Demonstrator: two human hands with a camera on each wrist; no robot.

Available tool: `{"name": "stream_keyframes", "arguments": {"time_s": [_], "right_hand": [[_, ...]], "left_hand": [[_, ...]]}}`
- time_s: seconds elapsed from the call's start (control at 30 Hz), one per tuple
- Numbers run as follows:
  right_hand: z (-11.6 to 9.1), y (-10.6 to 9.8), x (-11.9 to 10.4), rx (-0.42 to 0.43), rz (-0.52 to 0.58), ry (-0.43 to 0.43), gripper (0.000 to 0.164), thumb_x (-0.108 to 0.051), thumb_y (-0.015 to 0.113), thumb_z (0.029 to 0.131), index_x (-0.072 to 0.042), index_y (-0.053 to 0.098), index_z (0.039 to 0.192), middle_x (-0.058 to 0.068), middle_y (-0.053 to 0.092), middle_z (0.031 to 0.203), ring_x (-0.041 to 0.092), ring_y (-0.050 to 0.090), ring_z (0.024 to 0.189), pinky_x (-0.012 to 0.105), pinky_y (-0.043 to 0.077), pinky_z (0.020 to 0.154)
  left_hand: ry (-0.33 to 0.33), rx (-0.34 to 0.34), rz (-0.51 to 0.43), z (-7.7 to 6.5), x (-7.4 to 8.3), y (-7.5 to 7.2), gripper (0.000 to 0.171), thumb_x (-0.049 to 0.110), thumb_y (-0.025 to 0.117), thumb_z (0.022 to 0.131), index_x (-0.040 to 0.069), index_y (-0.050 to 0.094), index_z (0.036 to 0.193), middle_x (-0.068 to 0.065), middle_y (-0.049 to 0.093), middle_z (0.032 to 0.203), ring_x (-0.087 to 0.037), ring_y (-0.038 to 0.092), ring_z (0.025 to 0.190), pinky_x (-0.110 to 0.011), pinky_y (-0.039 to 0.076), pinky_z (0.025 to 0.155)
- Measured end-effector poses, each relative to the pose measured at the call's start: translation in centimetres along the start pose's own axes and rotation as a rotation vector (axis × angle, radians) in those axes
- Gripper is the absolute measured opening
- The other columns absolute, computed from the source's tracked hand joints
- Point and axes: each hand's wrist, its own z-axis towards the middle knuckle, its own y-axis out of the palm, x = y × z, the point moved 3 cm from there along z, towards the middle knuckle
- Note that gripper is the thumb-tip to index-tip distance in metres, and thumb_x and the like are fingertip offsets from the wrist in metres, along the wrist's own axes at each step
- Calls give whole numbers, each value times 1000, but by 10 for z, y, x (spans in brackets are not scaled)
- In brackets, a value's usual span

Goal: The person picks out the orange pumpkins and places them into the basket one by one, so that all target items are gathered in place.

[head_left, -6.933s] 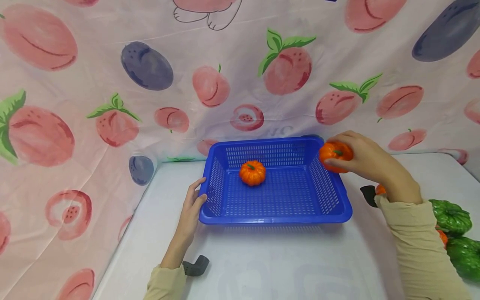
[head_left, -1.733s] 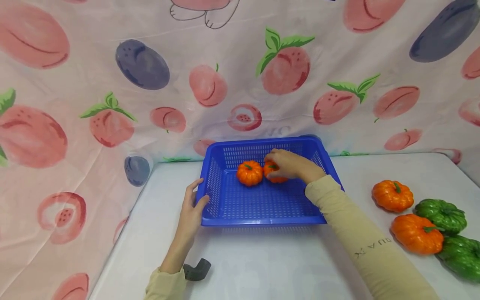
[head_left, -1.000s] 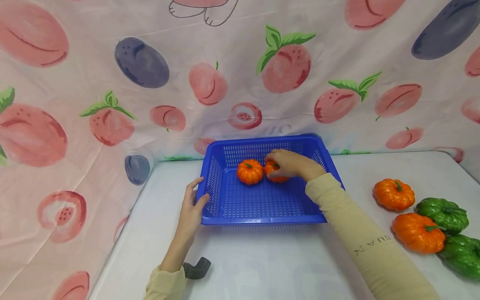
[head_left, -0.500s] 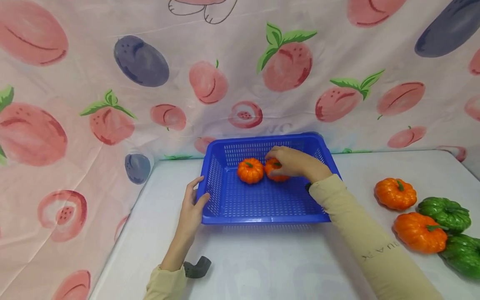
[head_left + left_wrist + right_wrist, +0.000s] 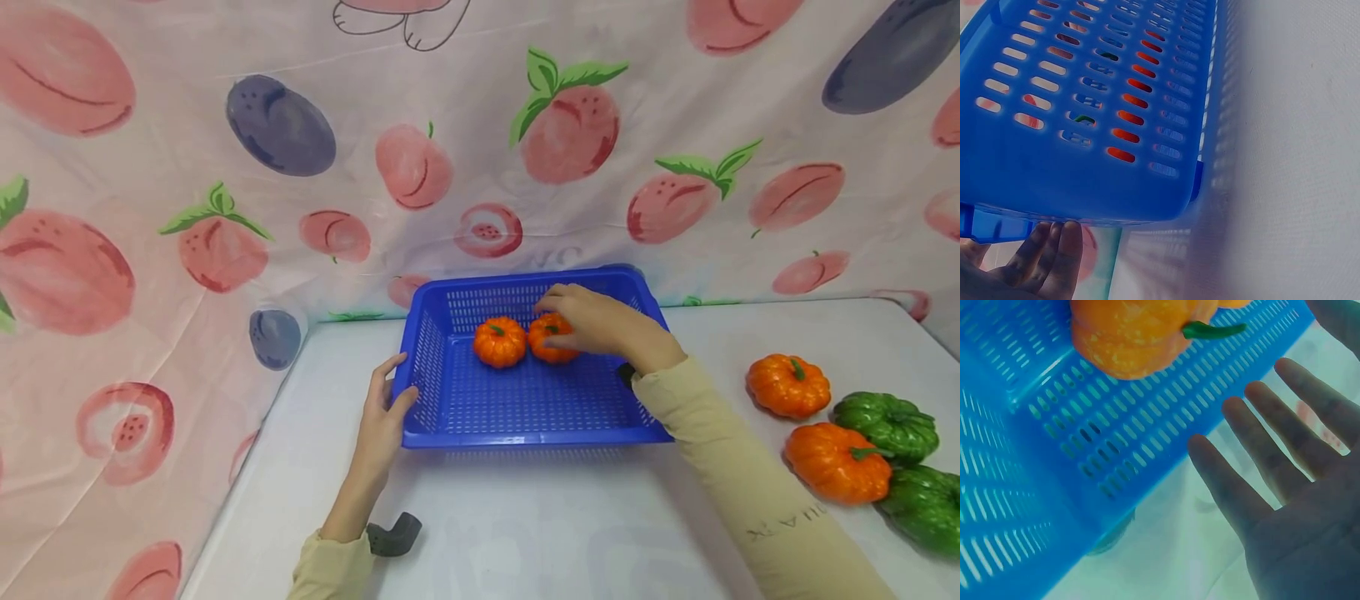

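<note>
My left hand [image 5: 382,421] holds the left rim of a blue plastic basket [image 5: 525,439], thumb over the edge; its fingers [image 5: 1066,256] touch the outer wall in the left wrist view. Two small orange pumpkins [image 5: 499,342] sit side by side in the basket's back half, each with a green stem. Above the right-hand pumpkin [image 5: 546,343] hovers my right hand [image 5: 592,321], hiding part of it in the head view. The right wrist view shows that hand's fingers [image 5: 1266,450] straight and spread, apart from the pumpkin [image 5: 1135,344].
On the white table to the right lie two more orange pumpkins [image 5: 789,386] and two green ones [image 5: 885,427] in a cluster. A dark curved piece [image 5: 395,535] lies beside the left wrist. A fruit-print cloth [image 5: 480,150] hangs behind the basket.
My right hand carried the second pumpkin from over the right rim into the basket, beside the first. It has since let go and lifted slightly up and right. My left hand stays at the rim.
</note>
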Motion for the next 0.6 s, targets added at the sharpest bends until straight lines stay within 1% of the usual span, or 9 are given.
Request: {"name": "stream_keyframes", "arguments": {"time_s": [0.13, 0.27, 0.47, 0.6], "right_hand": [[-7, -5, 0, 14, -4, -1, 47, -24, 73, 90, 0, 62, 129, 19, 59, 128, 36, 53, 123, 50, 43, 104], [-16, -8, 1, 42, -1, -10, 47, -23, 74, 89, 1, 62, 129, 20, 59, 128, 37, 53, 122, 51, 43, 104], [-28, -11, 4, 36, 13, 44, 49, -25, 73, 90, 0, 60, 131, 20, 57, 132, 38, 50, 126, 54, 40, 106], [-35, -9, 8, 42, -2, 61, 51, -25, 73, 90, 0, 59, 132, 21, 56, 133, 38, 51, 126, 54, 41, 105]], "left_hand": [[0, 0, 2, 0, 0, 0, 53, 11, 46, 103, 23, 32, 152, -22, 48, 142, -38, 50, 126, -56, 36, 106], [3, 7, 15, 0, 0, 0, 52, 11, 47, 102, 23, 33, 152, -22, 49, 139, -37, 52, 123, -52, 38, 104], [6, 7, 18, 0, 1, 0, 52, 12, 46, 103, 22, 33, 152, -22, 50, 137, -36, 53, 122, -50, 40, 102], [1, 3, 15, 0, 0, 0, 52, 12, 46, 103, 23, 33, 152, -22, 50, 137, -35, 53, 121, -48, 41, 101]]}}
